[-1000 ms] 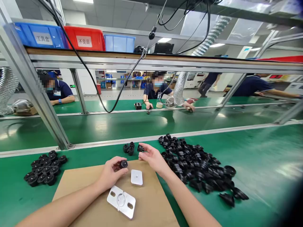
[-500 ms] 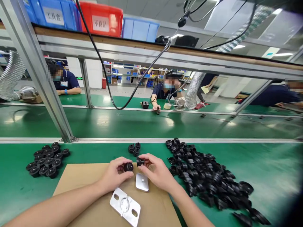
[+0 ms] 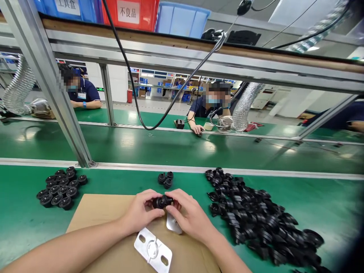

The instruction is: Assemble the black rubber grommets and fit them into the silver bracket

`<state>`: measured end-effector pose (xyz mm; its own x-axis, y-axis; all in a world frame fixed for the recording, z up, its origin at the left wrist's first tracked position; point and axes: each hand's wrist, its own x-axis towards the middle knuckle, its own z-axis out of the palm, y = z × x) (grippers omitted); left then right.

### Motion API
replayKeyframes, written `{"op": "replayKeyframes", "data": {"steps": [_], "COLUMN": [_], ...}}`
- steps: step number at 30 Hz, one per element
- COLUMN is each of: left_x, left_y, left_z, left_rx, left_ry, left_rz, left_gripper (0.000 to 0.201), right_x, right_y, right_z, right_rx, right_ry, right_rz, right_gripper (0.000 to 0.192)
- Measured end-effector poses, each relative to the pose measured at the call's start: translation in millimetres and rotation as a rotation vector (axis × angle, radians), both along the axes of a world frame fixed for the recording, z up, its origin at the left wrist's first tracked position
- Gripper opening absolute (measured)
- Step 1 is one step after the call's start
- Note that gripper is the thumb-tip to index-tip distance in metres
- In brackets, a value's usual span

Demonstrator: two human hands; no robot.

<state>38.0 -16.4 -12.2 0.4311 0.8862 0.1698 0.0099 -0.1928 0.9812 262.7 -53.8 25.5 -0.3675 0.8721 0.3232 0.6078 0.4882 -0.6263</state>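
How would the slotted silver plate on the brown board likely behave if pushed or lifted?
The slotted plate looks metallic and straight-edged, so it is probably stiff. Lying flat on the brown board, it would likely slide rather than roll or tip. Its two slots might give some grip.

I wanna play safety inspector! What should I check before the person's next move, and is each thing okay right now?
1. Left grip holding a black round part: ok, between fingers and thumb.
2. Right grip holding a second black part: ok.
3. Those two parts joined: cannot tell; they appear to meet, but fingers hide the details.
4. Slotted metal plate resting on the cardboard sheet: ok.
5. Square metal plate fully visible: not ok; the right grip partly hides it.
6. Three small black parts off the cardboard: ok, they're behind it on the green tabletop.
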Motion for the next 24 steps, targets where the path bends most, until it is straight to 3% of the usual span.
{"op": "replayKeyframes", "data": {"steps": [17, 24], "left_x": [1.1, -3.3], "left_y": [-2.7, -2.2], "left_z": [2.2, -1.0], "left_rx": [0.026, 0.036], "left_ry": [-0.026, -0.037], "left_rz": [-0.007, -0.022], "left_gripper": [0.03, 0.035], "right_x": [-2.0, -4.0], "right_y": [0.6, -0.9], "right_z": [0.7, 0.5], "right_rx": [0.209, 0.203], "right_ry": [-0.022, -0.019], "right_rz": [0.074, 0.087], "right_gripper": [0.034, 0.035]}}
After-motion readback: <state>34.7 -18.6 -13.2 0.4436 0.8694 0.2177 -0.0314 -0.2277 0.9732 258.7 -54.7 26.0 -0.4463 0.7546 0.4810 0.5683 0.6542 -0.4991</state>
